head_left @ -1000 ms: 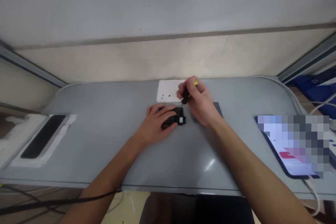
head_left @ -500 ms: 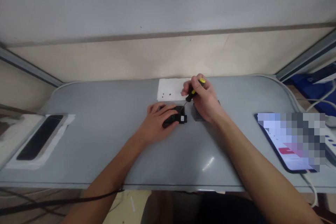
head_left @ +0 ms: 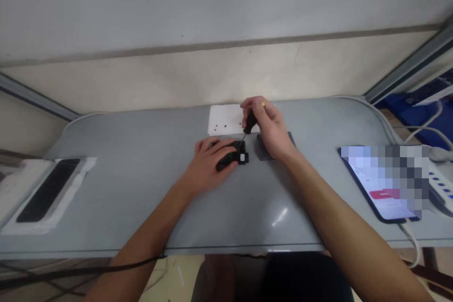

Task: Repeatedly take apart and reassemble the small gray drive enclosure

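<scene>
My left hand [head_left: 211, 163] is closed around a small black device [head_left: 242, 157] with a white label, pressing it to the grey table. In my right hand [head_left: 269, 125] is a black-and-yellow screwdriver [head_left: 249, 122], tilted, with its shaft slanting down to the inside of the device. Whether the tip sits on a screw is too small to tell. Partly under my right hand lies a dark grey flat piece [head_left: 262, 149]. Just behind the device, a white sheet of paper [head_left: 226, 115] carries several tiny dark bits that look like screws.
At the right lies a lit phone [head_left: 382, 188] with a white cable, beside a white power strip [head_left: 440, 188]. A dark flat panel [head_left: 49, 191] rests on white paper at the far left. The wall [head_left: 177, 78] rises behind the table [head_left: 141, 151].
My right hand has turned around the screwdriver, so less of the yellow handle end shows. The device stays under my left hand. The whole view has shifted slightly.
</scene>
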Tool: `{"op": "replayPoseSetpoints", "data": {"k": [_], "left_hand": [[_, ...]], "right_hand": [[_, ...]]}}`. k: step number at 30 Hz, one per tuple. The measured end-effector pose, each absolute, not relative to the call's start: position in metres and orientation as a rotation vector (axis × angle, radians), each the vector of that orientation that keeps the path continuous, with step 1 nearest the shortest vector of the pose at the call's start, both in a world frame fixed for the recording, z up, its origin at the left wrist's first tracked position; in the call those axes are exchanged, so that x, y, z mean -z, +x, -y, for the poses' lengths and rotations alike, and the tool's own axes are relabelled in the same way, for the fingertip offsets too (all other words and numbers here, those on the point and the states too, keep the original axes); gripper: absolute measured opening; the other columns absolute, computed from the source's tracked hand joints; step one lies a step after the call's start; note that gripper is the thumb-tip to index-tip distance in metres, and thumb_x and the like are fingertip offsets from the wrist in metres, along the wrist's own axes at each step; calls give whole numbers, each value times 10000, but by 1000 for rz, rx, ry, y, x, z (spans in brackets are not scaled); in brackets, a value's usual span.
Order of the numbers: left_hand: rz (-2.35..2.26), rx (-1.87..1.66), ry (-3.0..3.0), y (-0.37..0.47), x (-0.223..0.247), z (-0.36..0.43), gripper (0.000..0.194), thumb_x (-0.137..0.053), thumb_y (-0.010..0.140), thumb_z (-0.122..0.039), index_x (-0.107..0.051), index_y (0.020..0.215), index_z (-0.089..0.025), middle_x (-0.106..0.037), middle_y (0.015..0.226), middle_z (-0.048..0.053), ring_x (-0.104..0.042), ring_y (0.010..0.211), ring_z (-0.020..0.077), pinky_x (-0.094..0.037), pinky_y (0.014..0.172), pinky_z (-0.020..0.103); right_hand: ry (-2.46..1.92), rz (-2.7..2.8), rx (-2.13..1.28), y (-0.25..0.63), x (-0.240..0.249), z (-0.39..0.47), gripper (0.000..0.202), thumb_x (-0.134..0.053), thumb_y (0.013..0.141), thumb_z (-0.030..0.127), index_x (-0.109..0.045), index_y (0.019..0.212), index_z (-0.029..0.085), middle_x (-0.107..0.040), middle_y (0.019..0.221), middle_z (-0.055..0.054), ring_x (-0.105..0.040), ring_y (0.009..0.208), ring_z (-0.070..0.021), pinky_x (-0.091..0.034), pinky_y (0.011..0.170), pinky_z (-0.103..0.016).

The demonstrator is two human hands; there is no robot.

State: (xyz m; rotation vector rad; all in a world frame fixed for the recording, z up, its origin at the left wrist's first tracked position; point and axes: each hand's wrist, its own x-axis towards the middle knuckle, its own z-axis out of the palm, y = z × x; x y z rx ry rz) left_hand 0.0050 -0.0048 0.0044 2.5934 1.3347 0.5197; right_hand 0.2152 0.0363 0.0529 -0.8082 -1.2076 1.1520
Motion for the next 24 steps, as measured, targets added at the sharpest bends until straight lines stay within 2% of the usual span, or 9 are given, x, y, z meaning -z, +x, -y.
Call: {"op": "replayPoseSetpoints", "data": {"k": [5,8,10,13,15,18,21,23,24], "left_hand": [[-1326,-534,2603,4,-4,4,283,-627,1034,-410,-716,1276,-293,-666,1500,21,-503,1326,332,-363,1135,533],[-1327,-525,2603,5,-4,4,281,-618,1032,-401,-715,1271,-292,-678,1481,32,-511,1319,330,-367,1137,537],[-1319,-522,2602,5,-4,4,295,-612,1031,-395,-700,1291,-287,-679,1477,40,-512,1325,328,-370,1136,535],[-1310,-536,2601,5,-4,4,328,-612,1029,-390,-666,1331,-277,-673,1487,46,-524,1337,323,-358,1145,534],[-1312,-536,2599,6,-5,4,316,-606,1031,-389,-667,1322,-282,-674,1486,45,-533,1351,318,-345,1152,537],[-1315,-543,2612,6,-6,4,269,-607,1035,-392,-690,1270,-293,-677,1485,41,-530,1383,315,-330,1157,538],[-1305,-543,2621,6,-6,4,251,-613,1035,-393,-695,1251,-295,-679,1484,36,-528,1392,308,-322,1162,534],[-1305,-537,2619,6,-6,4,249,-612,1036,-390,-695,1248,-290,-682,1480,35,-534,1382,306,-321,1159,536],[-1310,-538,2619,6,-6,4,248,-614,1035,-389,-697,1245,-287,-683,1480,34,-535,1378,308,-322,1157,538]], "right_hand": [[-729,1100,-1258,208,-47,-38,533,-715,848,739,-521,789,246,-629,812,14,-592,660,-116,-475,626,-285],[-724,1050,-1315,202,-45,-39,590,-707,824,780,-436,760,259,-455,639,67,-426,521,-99,-380,519,-278],[-705,1033,-1339,200,-47,-38,592,-664,830,818,-470,765,263,-385,611,71,-367,505,-103,-346,495,-286],[-681,1016,-1392,200,-53,-36,570,-608,863,832,-617,874,263,-479,678,30,-477,578,-128,-427,553,-308],[-671,1030,-1423,203,-55,-34,510,-657,879,771,-659,931,263,-555,749,6,-571,680,-146,-484,630,-313],[-644,1037,-1440,206,-55,-33,429,-808,831,634,-594,889,266,-610,830,10,-635,784,-147,-509,695,-299],[-666,999,-1394,206,-53,-34,507,-860,793,601,-477,874,279,-505,701,73,-509,603,-104,-428,574,-268],[-682,1014,-1349,205,-52,-35,491,-800,824,665,-503,913,285,-424,647,87,-405,540,-96,-372,524,-266],[-681,1028,-1337,205,-53,-36,485,-744,847,714,-546,946,283,-424,647,79,-399,543,-100,-376,524,-272]]}}
